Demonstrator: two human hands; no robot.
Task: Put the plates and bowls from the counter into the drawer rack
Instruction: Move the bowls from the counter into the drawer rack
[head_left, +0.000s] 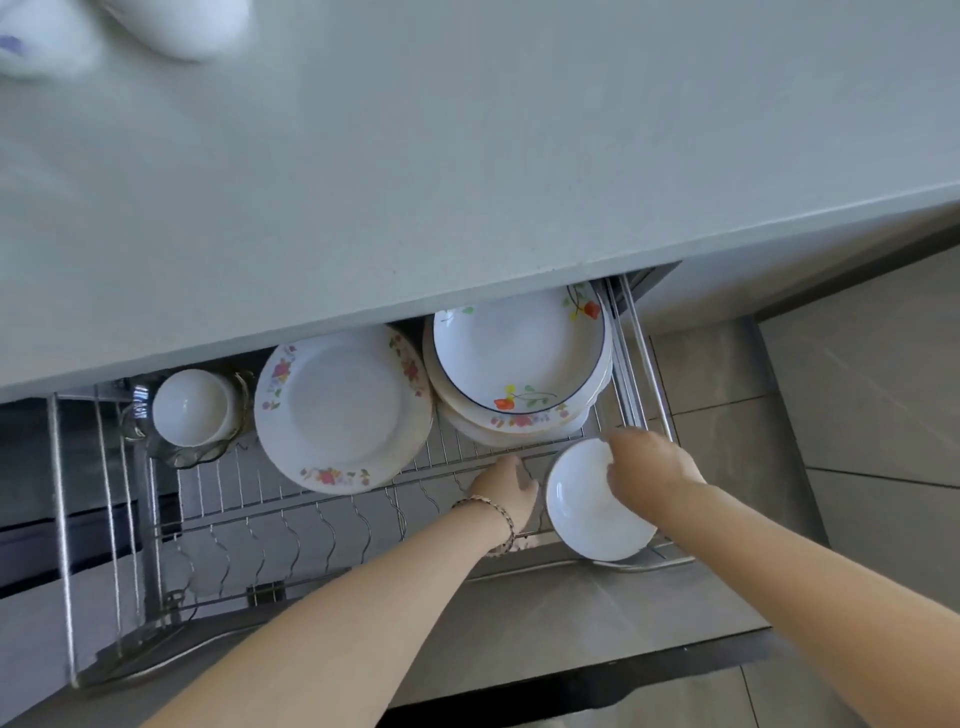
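Pale grey desk (467, 156) fills the upper view; below it the drawer rack (332, 519) stands pulled out over a tiled floor. Blurred white crockery (192, 26) remains on the desk at 11 o'clock. Right hand (649, 467) pinches the rim of a white bowl (592, 514), low at the rack's 4 o'clock corner. Left hand (506, 491), fingers curled, rests on the wires just beside it, holding nothing. Advice: steady the bowl with both hands, seat it between the prongs, clear of the stacked floral plates (519, 358) at 1 o'clock.
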